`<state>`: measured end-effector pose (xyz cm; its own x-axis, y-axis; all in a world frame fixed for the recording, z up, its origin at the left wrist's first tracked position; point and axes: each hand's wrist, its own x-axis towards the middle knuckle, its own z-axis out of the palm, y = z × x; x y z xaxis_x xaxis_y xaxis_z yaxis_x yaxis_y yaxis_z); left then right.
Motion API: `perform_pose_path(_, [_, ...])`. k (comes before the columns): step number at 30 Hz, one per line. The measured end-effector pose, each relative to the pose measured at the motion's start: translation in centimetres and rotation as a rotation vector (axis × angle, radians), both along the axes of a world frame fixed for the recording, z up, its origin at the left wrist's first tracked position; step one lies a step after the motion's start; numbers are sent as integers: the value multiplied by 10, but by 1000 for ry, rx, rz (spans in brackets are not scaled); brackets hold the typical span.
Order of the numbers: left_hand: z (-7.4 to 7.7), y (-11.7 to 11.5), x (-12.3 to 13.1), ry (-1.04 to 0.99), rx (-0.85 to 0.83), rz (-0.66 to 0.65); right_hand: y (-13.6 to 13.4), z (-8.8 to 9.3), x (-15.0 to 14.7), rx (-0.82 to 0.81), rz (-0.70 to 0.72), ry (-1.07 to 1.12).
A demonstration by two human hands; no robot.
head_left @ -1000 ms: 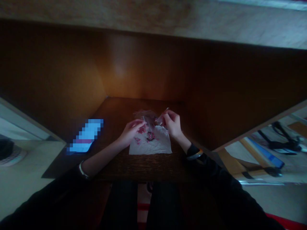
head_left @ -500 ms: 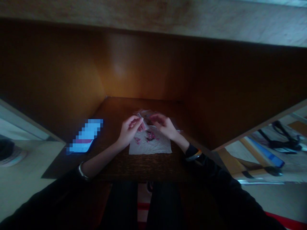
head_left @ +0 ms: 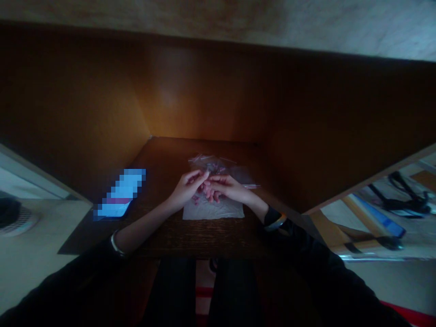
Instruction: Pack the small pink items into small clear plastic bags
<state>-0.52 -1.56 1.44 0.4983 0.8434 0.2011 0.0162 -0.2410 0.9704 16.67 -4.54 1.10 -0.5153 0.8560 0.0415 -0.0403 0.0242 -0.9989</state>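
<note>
Since the head view is all you have here, you see your left hand (head_left: pixel 186 190) and right hand (head_left: pixel 230 188) meeting above a white paper sheet (head_left: pixel 214 210) on the dark wooden tabletop (head_left: pixel 207 238). Both grips look curled, but you cannot tell whether they hold anything. Small pink pieces (head_left: pixel 196 199) lie on the sheet just under your hands, and a crumpled clear plastic bag (head_left: pixel 207 161) lies just beyond them, with pinkish shapes apparently inside. So, as far as you can judge, some pieces are bagged and some are left out. A pixelated phone (head_left: pixel 121 193) lies well off to the left.
</note>
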Motion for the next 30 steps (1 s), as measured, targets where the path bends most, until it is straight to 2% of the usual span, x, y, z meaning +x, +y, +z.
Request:
perform_pose_path(3, [1, 1, 1, -15, 3, 22, 1, 1, 1, -49, -1, 39])
perform_pose_path(8, [4, 0, 2, -29, 8, -12, 0, 0, -1, -95, -31, 56])
perform_pose_path(15, [-1, 0, 2, -7, -12, 7, -3, 4, -2, -87, -26, 59])
perform_pose_path(24, [-1, -1, 3, -77, -137, -49, -4, 7, -1, -111, 9, 86])
perform_pose_path(30, [-1, -2, 8, -189, -313, -67, -4, 8, -3, -118, -10, 133])
